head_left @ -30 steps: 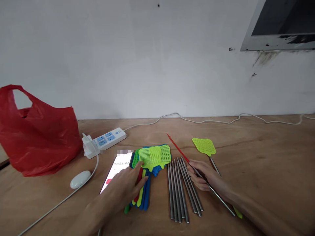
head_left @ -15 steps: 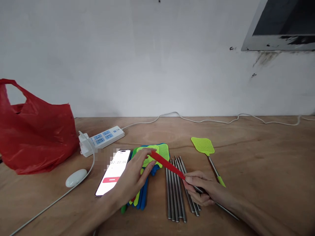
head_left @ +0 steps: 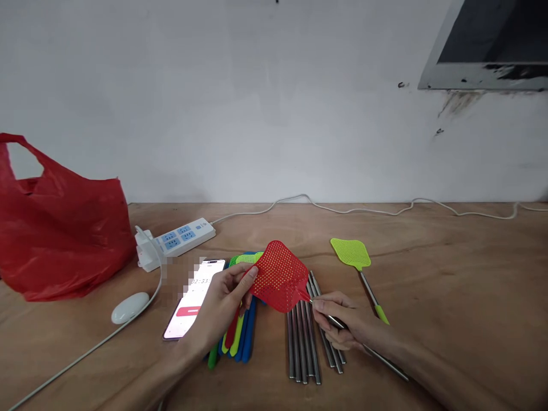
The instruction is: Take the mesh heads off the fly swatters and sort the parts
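Observation:
My left hand (head_left: 222, 305) pinches the left edge of a red fly swatter head (head_left: 279, 275) held just above the table. My right hand (head_left: 342, 326) is closed on a thin metal rod (head_left: 377, 355) whose tip meets the neck of the red head. Below the left hand lies a pile of blue, green and red swatter heads and handles (head_left: 238, 331). Several bare metal rods (head_left: 305, 342) lie side by side between my hands. A finished lime-green swatter (head_left: 351, 255) with rod and green grip rests to the right.
A phone (head_left: 192, 302) with a lit timer screen lies left of the pile. A white power strip (head_left: 177, 238), a white oval device (head_left: 129, 306) with its cable, and a red plastic bag (head_left: 60, 228) occupy the left of the wooden table (head_left: 449, 274). A white wall stands behind.
The red swatter head has turned from edge-on to flat-facing and moved left between my hands. My left hand rose off the pile and took its edge. The right hand shifted slightly left.

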Demonstrator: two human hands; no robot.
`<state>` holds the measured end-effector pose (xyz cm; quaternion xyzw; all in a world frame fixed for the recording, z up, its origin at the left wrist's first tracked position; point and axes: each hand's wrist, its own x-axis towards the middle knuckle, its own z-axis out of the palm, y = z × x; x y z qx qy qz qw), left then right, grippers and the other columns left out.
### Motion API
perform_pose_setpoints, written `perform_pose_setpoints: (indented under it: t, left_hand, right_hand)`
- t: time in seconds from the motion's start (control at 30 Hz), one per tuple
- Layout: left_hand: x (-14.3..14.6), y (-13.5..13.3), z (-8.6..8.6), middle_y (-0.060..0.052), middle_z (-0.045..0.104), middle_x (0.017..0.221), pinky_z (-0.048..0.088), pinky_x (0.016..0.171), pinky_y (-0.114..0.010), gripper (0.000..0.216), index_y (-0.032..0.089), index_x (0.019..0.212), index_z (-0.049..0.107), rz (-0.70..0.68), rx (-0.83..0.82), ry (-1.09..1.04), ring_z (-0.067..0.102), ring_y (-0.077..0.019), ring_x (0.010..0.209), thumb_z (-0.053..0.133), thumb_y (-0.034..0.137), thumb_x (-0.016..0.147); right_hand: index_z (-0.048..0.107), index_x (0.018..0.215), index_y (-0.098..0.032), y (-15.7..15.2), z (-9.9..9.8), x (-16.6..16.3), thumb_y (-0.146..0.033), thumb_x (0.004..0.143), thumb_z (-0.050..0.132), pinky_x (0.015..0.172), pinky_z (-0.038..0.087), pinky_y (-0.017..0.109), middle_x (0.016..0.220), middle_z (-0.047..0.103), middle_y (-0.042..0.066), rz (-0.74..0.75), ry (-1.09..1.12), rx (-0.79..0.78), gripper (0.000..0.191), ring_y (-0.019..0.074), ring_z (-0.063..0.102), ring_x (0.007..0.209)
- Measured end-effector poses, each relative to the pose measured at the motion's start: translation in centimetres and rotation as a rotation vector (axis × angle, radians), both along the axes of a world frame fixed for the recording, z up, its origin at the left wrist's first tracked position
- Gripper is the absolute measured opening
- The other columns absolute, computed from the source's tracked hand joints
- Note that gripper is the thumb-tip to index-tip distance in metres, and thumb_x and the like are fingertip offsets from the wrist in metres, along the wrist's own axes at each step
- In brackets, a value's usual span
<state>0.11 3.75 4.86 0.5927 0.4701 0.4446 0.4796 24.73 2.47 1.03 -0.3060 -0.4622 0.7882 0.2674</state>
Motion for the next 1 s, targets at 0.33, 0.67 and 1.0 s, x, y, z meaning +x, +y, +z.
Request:
perform_pose_setpoints:
  t: [0.33, 0.67, 1.0]
  left_hand:
    - [-1.0, 0.9, -0.6, 0.012, 0.036, 0.046, 0.023, 0.034, -0.015, 0.040, 0.019, 0.085, 0.058, 0.123, -0.009, -0.135, 0.029, -0.0063, 0.037, 0.067, 0.058, 0.085]
    - [0.2, 0.0, -1.1, 0.010, 0.037, 0.041, 0.024, 0.032, -0.015, 0.044, 0.018, 0.080, 0.061, -0.062, -0.089, 0.131, 0.030, -0.0072, 0.034, 0.055, 0.060, 0.091]
    - [0.1, -0.4, -0.5, 0.001, 0.061, 0.071, 0.046, 0.042, -0.019, 0.040, 0.019, 0.116, 0.065, -0.150, 0.019, 0.055, 0.057, -0.0140, 0.058, 0.060, 0.051, 0.092]
  right_hand:
    - [0.053, 0.070, -0.019, 0.8, 1.2, 2.1, -0.047, 0.084, 0.066, 0.032, 0.012, 0.016, 0.044, 0.038, -0.013, -0.111, 0.160, -0.105, 0.033, 0.0006, 0.011, 0.030]
    - [0.076, 0.094, -0.015, -0.2, 1.3, 1.3, -0.043, 0.080, 0.074, 0.038, 0.012, 0.021, 0.041, 0.035, -0.012, -0.212, -0.013, 0.055, 0.032, 0.0024, 0.015, 0.034]
    - [0.076, 0.111, -0.014, 0.1, 1.2, 1.1, -0.041, 0.081, 0.075, 0.040, 0.014, 0.022, 0.040, 0.026, -0.014, -0.292, 0.013, 0.069, 0.041, 0.0029, 0.013, 0.036]
